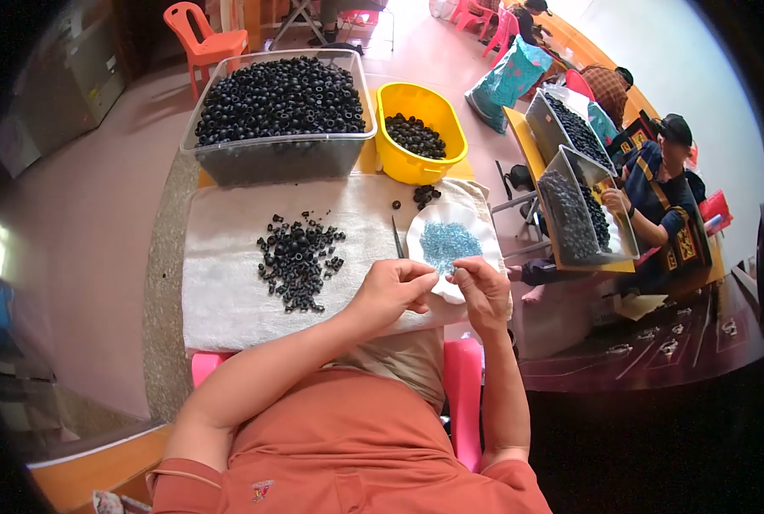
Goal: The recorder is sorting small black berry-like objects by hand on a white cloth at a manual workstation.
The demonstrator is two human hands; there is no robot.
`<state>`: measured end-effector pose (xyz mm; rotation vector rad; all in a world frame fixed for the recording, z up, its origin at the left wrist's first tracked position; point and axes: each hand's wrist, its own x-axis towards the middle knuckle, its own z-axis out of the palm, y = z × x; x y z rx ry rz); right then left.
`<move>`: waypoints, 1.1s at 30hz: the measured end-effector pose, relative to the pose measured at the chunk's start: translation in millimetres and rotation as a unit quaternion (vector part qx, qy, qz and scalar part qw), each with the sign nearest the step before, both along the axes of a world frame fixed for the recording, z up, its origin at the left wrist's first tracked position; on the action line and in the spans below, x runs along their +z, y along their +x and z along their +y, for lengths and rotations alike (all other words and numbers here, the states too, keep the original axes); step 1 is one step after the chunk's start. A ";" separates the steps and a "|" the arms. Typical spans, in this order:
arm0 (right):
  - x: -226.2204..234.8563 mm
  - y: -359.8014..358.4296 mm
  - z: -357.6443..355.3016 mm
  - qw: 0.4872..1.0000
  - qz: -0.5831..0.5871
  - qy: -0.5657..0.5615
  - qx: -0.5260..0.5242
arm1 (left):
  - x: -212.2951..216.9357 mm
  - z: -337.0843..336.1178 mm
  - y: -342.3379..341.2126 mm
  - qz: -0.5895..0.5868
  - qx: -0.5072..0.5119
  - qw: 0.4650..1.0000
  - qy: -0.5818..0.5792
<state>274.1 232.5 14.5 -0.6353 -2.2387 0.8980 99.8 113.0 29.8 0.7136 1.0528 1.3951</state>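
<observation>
Over the near edge of a white scalloped plate (474, 216) my two hands face each other, a small gap between them. The fingers of my left hand (392, 293) are pinched together; whatever they hold is too small to make out. My right hand (485, 294) pinches too, thumb against forefinger, on something tiny that I cannot name. Small clear-blue pieces (450, 244) lie heaped in the plate. Left of the plate, dark tweezers (397, 236) rest on the white cloth (219, 283). A spread of small black ring-like parts (301, 265) covers the cloth farther left.
Behind the cloth stand a large clear bin (279, 158) full of black parts and a yellow tub (416, 171) with more. A few black parts (425, 196) sit beside the tub. To the right, a person (656, 188) works at another table with clear bins (570, 210).
</observation>
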 end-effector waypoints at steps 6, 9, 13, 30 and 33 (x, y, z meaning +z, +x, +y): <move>-0.4 0.0 3.0 0.998 0.039 -0.033 0.021 | 2.3 21.2 12.0 -0.066 -0.029 0.997 0.001; -2.7 0.9 5.6 0.996 0.056 -0.066 0.016 | -0.2 26.4 14.2 -0.050 -0.026 0.998 0.014; -5.6 0.7 7.4 0.999 0.022 -0.045 -0.003 | -7.2 31.3 12.4 0.009 -0.033 0.999 0.036; -3.0 2.1 7.3 0.996 0.021 -0.081 0.010 | -6.8 32.0 13.1 0.448 0.123 0.864 0.191; 1.1 3.0 6.6 0.995 0.031 -0.096 0.023 | -6.8 32.7 13.0 0.455 0.126 0.859 0.197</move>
